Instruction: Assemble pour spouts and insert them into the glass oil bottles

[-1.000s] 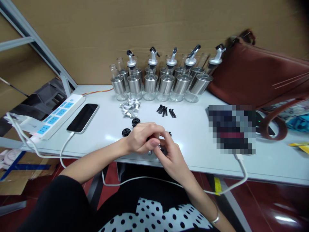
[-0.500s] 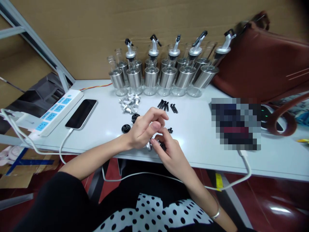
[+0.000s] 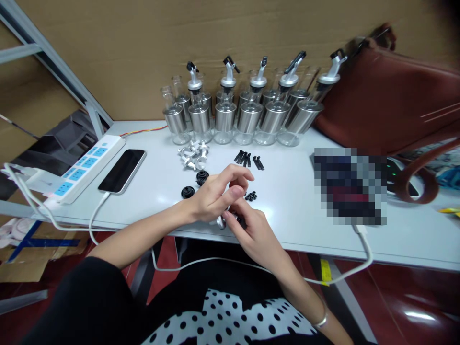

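Fingers (image 3: 239, 171) of the left hand (image 3: 212, 197) are curled inward, with a visible gap between the index tip and the thumb; from where I stand, I cannot tell whether they grip anything. The left arm (image 3: 143, 232) extends inward over the front of the white table (image 3: 291, 215). The right hand (image 3: 257, 232) is positioned closer to the body, its arm (image 3: 305, 287) angled up and inward. Its thumb and bent fingers are closed on a silver and black part (image 3: 222, 221).

The part is located between the hands, on the near side of the left thumb. Its exposed end is silver, rounded and shiny; a dark section shows within the right hand; the remainder is hidden.

Beyond the hands lie black stoppers (image 3: 187, 192), small black pieces (image 3: 251, 196), black levers (image 3: 247, 159) and pale ring pieces (image 3: 194, 155). Bottles (image 3: 225, 117) stand in rows at the rear, five fitted with silver spouts (image 3: 258, 81).
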Available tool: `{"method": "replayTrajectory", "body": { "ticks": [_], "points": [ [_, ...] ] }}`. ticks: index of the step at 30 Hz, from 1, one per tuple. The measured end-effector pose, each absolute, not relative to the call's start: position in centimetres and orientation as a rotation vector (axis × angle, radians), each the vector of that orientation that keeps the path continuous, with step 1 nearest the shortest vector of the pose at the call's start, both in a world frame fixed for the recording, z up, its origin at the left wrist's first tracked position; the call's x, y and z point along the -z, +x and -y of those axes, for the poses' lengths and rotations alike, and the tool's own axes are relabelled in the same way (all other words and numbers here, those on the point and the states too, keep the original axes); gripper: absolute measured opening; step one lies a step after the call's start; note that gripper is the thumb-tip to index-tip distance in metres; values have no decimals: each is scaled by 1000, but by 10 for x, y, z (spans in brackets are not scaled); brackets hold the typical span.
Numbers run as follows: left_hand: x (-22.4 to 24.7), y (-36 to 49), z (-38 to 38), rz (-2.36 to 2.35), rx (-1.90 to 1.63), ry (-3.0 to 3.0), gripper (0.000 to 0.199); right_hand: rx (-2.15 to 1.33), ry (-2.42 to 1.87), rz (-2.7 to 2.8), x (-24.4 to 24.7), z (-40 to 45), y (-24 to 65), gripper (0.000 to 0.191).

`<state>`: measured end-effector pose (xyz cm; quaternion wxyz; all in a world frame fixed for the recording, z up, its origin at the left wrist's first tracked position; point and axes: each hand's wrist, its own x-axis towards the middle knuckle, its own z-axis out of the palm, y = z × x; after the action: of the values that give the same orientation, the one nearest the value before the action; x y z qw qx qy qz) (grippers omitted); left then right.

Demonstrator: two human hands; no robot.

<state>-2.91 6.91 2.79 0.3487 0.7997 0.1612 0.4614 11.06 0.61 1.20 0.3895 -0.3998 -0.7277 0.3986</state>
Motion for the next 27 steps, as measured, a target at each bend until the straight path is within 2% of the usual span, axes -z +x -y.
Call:
{"method": "replayTrajectory", "body": {
  "ticks": [10, 17, 23, 27],
  "points": [
    [-32, -29, -70, -476, -1229, 2269, 16, -930, -999, 1439, -4, -2, 114, 9],
    [-31, -28, -71, -431, -1226, 2285, 15, -943, -964, 1211, -6, 0, 115, 10],
    [-34, -27, -72, -440, -1240, 2311, 8, -926, -1009, 1153, -8, -1, 114, 17],
    [-36, -26, -72, -413, -1250, 2341, 10, -901, -1015, 1153, -5, -1, 115, 16]
  ]
}}
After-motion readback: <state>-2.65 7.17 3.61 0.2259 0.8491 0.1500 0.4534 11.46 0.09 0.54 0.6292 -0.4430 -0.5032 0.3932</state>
